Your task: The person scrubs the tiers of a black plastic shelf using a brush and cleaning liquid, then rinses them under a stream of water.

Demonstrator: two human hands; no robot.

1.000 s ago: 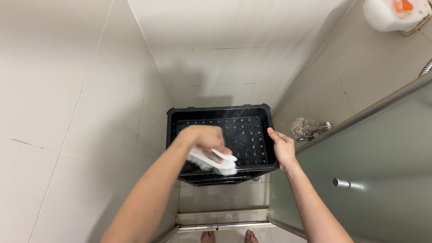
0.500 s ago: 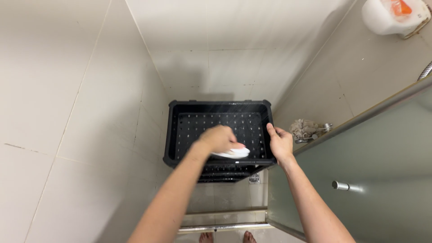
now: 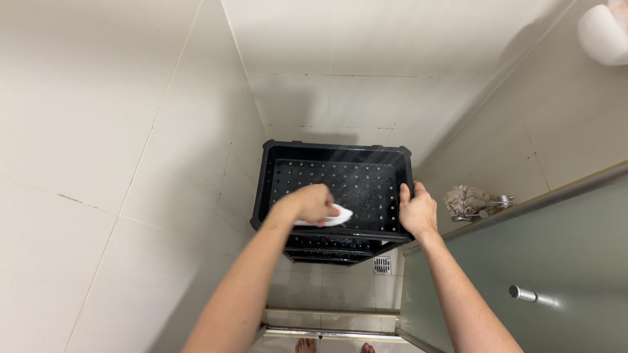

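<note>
I see the black perforated crate (image 3: 337, 186) as the biggest thing here, held up in the tiled shower corner, with the frosted glass door (image 3: 523, 274) off to its right. My right hand (image 3: 417, 210) grips the crate's right rim, fingers curled over the edge. My left hand (image 3: 313, 202) sits inside the crate near its front wall, fingers wrapped tight around a white scrub brush (image 3: 327, 219) pressed against the crate's floor. Below the crate lies a floor drain (image 3: 383, 265).

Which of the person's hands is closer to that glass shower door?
Right. The right hand grips the black rack's edge beside the glass door; the left hand, holding the white brush, is farther away.
</note>
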